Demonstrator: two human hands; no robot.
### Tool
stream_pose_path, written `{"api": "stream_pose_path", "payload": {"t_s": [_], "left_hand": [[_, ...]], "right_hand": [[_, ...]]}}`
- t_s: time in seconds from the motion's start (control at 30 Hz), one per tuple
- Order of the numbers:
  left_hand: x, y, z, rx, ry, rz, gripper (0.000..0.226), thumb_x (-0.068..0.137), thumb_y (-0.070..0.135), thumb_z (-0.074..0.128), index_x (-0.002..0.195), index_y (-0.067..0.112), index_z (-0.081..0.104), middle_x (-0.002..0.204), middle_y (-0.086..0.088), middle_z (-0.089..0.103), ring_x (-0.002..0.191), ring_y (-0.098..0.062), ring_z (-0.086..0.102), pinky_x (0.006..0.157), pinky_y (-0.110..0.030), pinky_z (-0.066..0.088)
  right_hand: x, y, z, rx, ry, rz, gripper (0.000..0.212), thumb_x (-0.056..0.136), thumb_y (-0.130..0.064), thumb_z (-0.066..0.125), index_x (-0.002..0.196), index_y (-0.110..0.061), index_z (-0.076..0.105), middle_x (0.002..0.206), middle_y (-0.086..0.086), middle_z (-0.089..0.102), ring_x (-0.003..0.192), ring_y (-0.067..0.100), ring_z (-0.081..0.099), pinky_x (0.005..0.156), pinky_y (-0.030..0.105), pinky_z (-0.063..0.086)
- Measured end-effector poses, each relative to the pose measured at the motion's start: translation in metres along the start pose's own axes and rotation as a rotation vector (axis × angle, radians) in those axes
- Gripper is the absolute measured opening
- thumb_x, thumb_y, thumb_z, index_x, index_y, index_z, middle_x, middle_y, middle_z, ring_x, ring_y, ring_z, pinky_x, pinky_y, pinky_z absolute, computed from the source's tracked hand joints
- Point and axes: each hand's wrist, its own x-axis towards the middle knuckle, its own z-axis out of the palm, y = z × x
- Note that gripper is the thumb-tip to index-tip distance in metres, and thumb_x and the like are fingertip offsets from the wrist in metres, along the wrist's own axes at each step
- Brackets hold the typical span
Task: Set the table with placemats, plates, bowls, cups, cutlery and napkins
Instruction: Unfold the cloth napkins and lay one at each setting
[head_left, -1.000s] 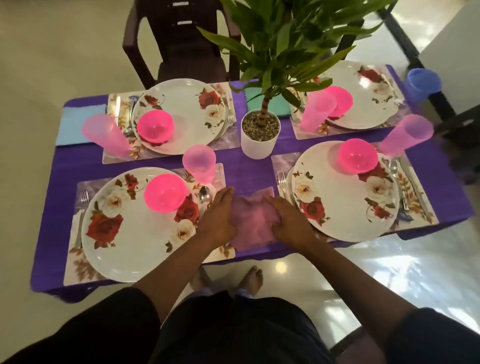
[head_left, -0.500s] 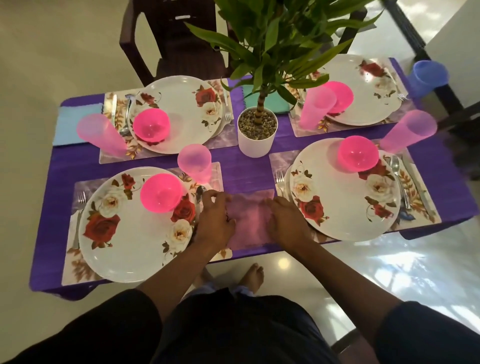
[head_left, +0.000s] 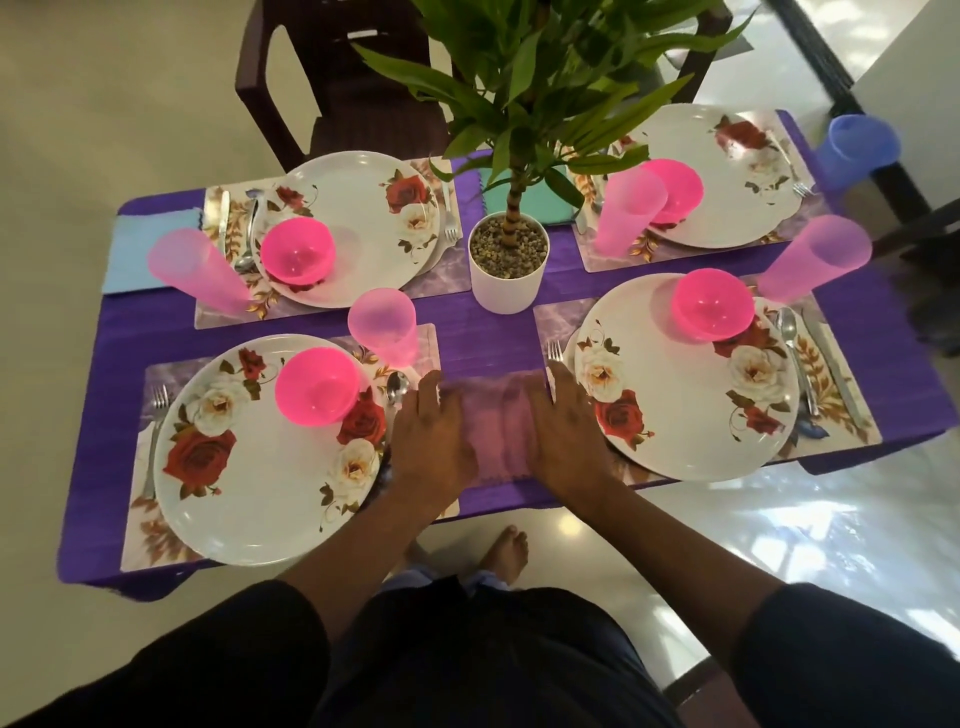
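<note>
A pink napkin (head_left: 496, 426) lies flat on the purple tablecloth (head_left: 483, 338) between the two near place settings. My left hand (head_left: 434, 439) rests flat on its left edge and my right hand (head_left: 566, 441) on its right edge, fingers straight. The near left plate (head_left: 249, 478) carries a pink bowl (head_left: 318, 385), with a pink cup (head_left: 384, 325) and a spoon (head_left: 397, 387) beside it. The near right plate (head_left: 691, 415) carries a pink bowl (head_left: 712, 305), with a fork (head_left: 555, 353) at its left. A blue napkin (head_left: 127, 254) and a teal napkin (head_left: 524, 195) lie at the far settings.
A white potted plant (head_left: 508, 270) stands mid-table, its leaves spreading over the far side. Two far plates (head_left: 363, 228) (head_left: 737, 176) hold pink bowls and cups. A blue cup (head_left: 857, 148) sits off the table at the far right. A dark chair (head_left: 343, 83) stands behind.
My hands have slid apart over the pink napkin, spreading it wider and flatter. The view has shifted slightly forward.
</note>
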Motion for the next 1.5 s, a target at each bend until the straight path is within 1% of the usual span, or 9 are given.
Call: {"api": "stream_pose_path", "payload": {"t_s": [0.1, 0.2, 0.33, 0.5, 0.73, 0.97, 1.1, 1.27, 1.5], "left_hand": [[0.002, 0.002, 0.004, 0.039, -0.106, 0.143, 0.091, 0.073, 0.059, 0.040, 0.149, 0.011, 0.049, 0.160, -0.016, 0.040, 0.145, -0.037, 0.040, 0.117, -0.051, 0.036], [0.007, -0.001, 0.016, 0.120, -0.296, 0.159, 0.099, 0.082, 0.061, 0.047, 0.164, 0.011, 0.022, 0.173, -0.011, 0.014, 0.159, -0.030, 0.014, 0.129, -0.044, 0.016], [0.010, -0.004, 0.018, 0.184, -0.397, 0.164, 0.114, 0.084, 0.052, 0.069, 0.166, 0.009, 0.002, 0.174, -0.012, -0.004, 0.161, -0.026, -0.001, 0.131, -0.041, 0.007], [0.012, -0.002, 0.015, 0.160, -0.407, 0.149, 0.122, 0.080, 0.055, 0.077, 0.165, 0.008, 0.002, 0.174, -0.013, -0.007, 0.161, -0.027, -0.002, 0.130, -0.038, 0.006], [0.010, 0.014, 0.003, 0.208, -0.344, 0.140, 0.109, 0.081, 0.042, 0.079, 0.162, 0.005, 0.016, 0.171, -0.018, 0.011, 0.159, -0.035, 0.011, 0.128, -0.043, 0.022], [0.005, 0.006, 0.010, 0.261, -0.434, 0.152, 0.102, 0.085, 0.013, 0.076, 0.162, 0.003, 0.010, 0.171, -0.022, 0.001, 0.159, -0.039, 0.007, 0.117, -0.046, 0.043], [0.005, 0.005, 0.011, 0.268, -0.444, 0.179, 0.100, 0.087, 0.012, 0.074, 0.162, 0.001, 0.009, 0.171, -0.023, 0.000, 0.158, -0.042, 0.007, 0.120, -0.046, 0.039], [0.011, 0.010, -0.017, 0.237, -0.394, 0.222, 0.084, 0.082, 0.042, 0.078, 0.150, 0.013, 0.038, 0.162, -0.014, 0.029, 0.151, -0.036, 0.026, 0.112, -0.049, 0.041], [0.036, 0.051, -0.058, -0.114, -0.278, 0.354, 0.052, 0.089, 0.035, 0.072, 0.139, 0.028, 0.060, 0.146, 0.001, 0.059, 0.134, -0.026, 0.054, 0.111, -0.046, 0.045]], "right_hand": [[0.005, -0.004, 0.009, 0.004, -0.064, -0.189, 0.067, 0.089, -0.047, 0.068, 0.143, -0.012, 0.047, 0.146, 0.018, 0.054, 0.137, 0.037, 0.052, 0.116, 0.050, 0.042], [0.014, -0.008, 0.011, -0.071, -0.288, -0.224, 0.102, 0.078, -0.055, 0.079, 0.157, -0.013, 0.031, 0.164, 0.015, 0.029, 0.154, 0.037, 0.023, 0.124, 0.052, 0.029], [0.013, -0.002, 0.006, -0.136, -0.350, -0.156, 0.093, 0.092, -0.040, 0.074, 0.162, -0.012, 0.019, 0.170, 0.017, 0.011, 0.158, 0.036, 0.012, 0.125, 0.043, 0.023], [0.010, -0.003, -0.001, -0.183, -0.430, -0.059, 0.092, 0.099, -0.031, 0.067, 0.165, -0.016, 0.004, 0.171, 0.020, -0.006, 0.158, 0.042, 0.005, 0.121, 0.047, 0.030], [0.002, -0.014, -0.019, -0.163, -0.293, -0.130, 0.069, 0.093, -0.020, 0.075, 0.152, -0.013, 0.040, 0.161, 0.014, 0.027, 0.147, 0.031, 0.036, 0.110, 0.040, 0.046], [-0.006, -0.015, -0.008, -0.103, -0.313, -0.031, 0.057, 0.095, -0.014, 0.069, 0.146, -0.017, 0.042, 0.155, 0.015, 0.027, 0.136, 0.032, 0.043, 0.102, 0.041, 0.052], [-0.008, -0.017, -0.004, -0.090, -0.283, 0.005, 0.061, 0.099, -0.020, 0.067, 0.151, -0.016, 0.037, 0.155, 0.015, 0.030, 0.140, 0.031, 0.042, 0.109, 0.041, 0.046], [-0.012, -0.015, -0.026, 0.019, -0.278, 0.003, 0.056, 0.096, -0.019, 0.068, 0.148, -0.015, 0.045, 0.153, 0.010, 0.044, 0.139, 0.028, 0.047, 0.114, 0.037, 0.038], [-0.037, 0.013, -0.083, 0.222, 0.068, 0.199, 0.043, 0.093, -0.030, 0.069, 0.135, -0.020, 0.064, 0.132, 0.005, 0.068, 0.116, 0.027, 0.065, 0.103, 0.042, 0.050]]}}
